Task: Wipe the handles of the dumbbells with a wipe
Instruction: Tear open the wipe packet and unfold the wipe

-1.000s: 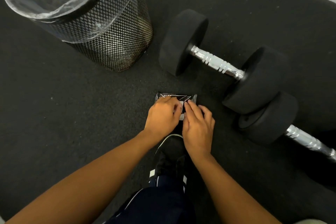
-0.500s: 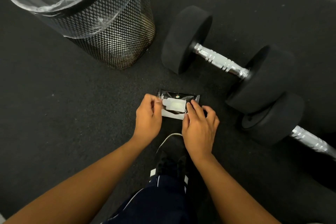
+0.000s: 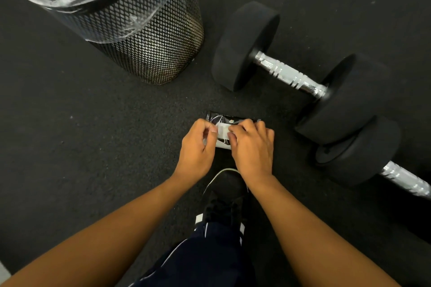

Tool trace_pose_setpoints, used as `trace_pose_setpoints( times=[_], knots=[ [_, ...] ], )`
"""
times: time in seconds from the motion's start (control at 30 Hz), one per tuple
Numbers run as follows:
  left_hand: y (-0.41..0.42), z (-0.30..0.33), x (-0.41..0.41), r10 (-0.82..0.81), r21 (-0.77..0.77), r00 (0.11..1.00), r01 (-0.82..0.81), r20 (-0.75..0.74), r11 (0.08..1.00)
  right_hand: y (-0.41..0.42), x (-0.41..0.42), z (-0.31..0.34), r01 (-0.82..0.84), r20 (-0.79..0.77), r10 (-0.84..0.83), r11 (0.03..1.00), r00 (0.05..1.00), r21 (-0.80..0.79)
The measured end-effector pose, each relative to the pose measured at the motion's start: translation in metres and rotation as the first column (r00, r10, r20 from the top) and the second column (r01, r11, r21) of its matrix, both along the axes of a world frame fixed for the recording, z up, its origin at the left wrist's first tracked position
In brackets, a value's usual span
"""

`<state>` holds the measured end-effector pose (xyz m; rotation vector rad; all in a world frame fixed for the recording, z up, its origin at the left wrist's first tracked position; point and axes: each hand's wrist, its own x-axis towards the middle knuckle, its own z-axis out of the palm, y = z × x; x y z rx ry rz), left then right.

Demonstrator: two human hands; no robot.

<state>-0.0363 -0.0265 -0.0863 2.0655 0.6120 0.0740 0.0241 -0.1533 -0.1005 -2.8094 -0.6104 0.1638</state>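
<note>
A dark wipe packet (image 3: pixel 225 120) lies on the black floor mat in front of my shoe. My left hand (image 3: pixel 198 147) pinches the packet's lifted flap at its left end. My right hand (image 3: pixel 253 147) has its fingertips curled onto the white wipe (image 3: pixel 222 131) showing at the opening. Two black dumbbells lie to the right. The nearer-centre dumbbell (image 3: pixel 247 46) shows its whole chrome handle (image 3: pixel 290 74). The second dumbbell (image 3: pixel 356 154) runs off the right edge with part of its chrome handle (image 3: pixel 405 179) showing.
A black mesh waste bin (image 3: pixel 151 39) lined with a clear plastic bag stands at the upper left. My black shoe (image 3: pixel 225 196) and dark trouser leg are below my hands. A pale floor strip shows at the top right corner beyond the mat.
My left hand peeled the flap leftward, baring the white wipe. My right hand's fingers have slid left over the opening onto the wipe. The dumbbells and bin stay put.
</note>
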Motion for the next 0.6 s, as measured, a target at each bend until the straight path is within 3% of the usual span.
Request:
trace_pose_setpoints(
  times=[0.6],
  knots=[
    [-0.001,0.002,0.002,-0.006,0.027,1.000,0.006,0.001,1.000,0.003,0.007,0.006,-0.076,-0.086,0.078,0.997,0.993,0.035]
  ],
)
